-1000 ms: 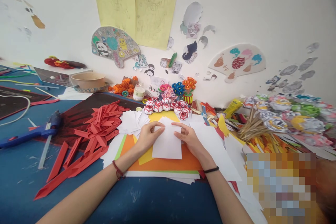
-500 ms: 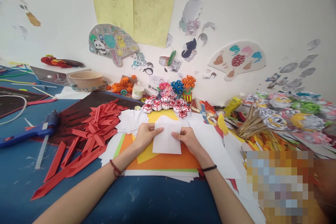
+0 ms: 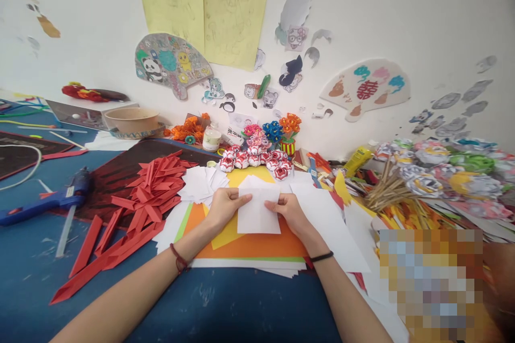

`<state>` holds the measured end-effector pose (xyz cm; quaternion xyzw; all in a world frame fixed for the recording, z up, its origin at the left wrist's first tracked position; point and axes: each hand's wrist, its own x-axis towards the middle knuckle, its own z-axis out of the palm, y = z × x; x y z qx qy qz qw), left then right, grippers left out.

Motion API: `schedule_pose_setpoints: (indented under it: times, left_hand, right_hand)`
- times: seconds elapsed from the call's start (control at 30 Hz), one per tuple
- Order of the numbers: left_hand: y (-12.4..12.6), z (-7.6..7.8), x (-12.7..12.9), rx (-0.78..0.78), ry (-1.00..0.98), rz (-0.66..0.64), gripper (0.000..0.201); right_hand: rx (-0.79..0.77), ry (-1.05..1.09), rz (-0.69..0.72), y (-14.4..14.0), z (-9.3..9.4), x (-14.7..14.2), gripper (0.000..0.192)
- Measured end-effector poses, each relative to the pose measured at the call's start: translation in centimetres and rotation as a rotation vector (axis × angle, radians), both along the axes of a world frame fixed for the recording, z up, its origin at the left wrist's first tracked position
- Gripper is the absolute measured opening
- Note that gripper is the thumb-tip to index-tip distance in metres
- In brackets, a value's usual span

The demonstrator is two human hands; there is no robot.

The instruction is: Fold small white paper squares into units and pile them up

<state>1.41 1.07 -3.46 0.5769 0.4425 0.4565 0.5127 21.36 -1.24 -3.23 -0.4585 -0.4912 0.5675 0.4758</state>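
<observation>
Over the orange sheet [image 3: 257, 249] on the blue table [image 3: 225, 311], left hand [image 3: 225, 206] and right hand [image 3: 290, 211] pinch a plain white paper [image 3: 258, 215] by its side edges, folded flat, with white squares [image 3: 201, 183] and red-white paper flowers [image 3: 257, 159] beyond.

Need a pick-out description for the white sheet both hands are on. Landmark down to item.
Start at the blue table, near its front edge, where an orange sheet tops a stack of coloured paper. On it lies the white sheet, with the left hand and right hand at its two sides. Unlike the fanned white squares just behind to the left, it is single and pinched by fingers.
</observation>
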Motion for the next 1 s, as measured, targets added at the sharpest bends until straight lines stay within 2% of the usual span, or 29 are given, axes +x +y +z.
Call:
schedule_pose_setpoints:
  times: [0.23, 0.4, 0.53, 0.67, 0.8, 1.0]
  left_hand:
    - [-0.2, 0.2, 0.0, -0.053, -0.049, 0.010, 0.045]
    - [-0.4, 0.7, 0.0, -0.092, -0.137, -0.041, 0.041]
    - [-0.6, 1.3, 0.1, -0.072, -0.181, -0.097, 0.038]
    - [-0.8, 1.6, 0.2, -0.019, -0.106, -0.105, 0.037]
    - [-0.8, 1.2, 0.2, 0.013, -0.059, -0.026, 0.040]
    - [-0.5, 0.4, 0.0, -0.003, -0.047, -0.030, 0.040]
  right_hand:
    - [-0.009, 0.010, -0.035, 0.2, -0.4, 0.1, 0.036]
    - [-0.015, 0.026, -0.055, 0.2, -0.5, 0.2, 0.037]
    - [0.032, 0.033, -0.093, 0.0, -0.1, -0.1, 0.039]
    - [0.106, 0.059, -0.083, -0.3, 0.8, -0.3, 0.040]
    - [0.066, 0.008, 0.025, -0.3, 0.9, -0.1, 0.044]
    - [0.020, 0.020, -0.052, 0.1, -0.3, 0.3, 0.043]
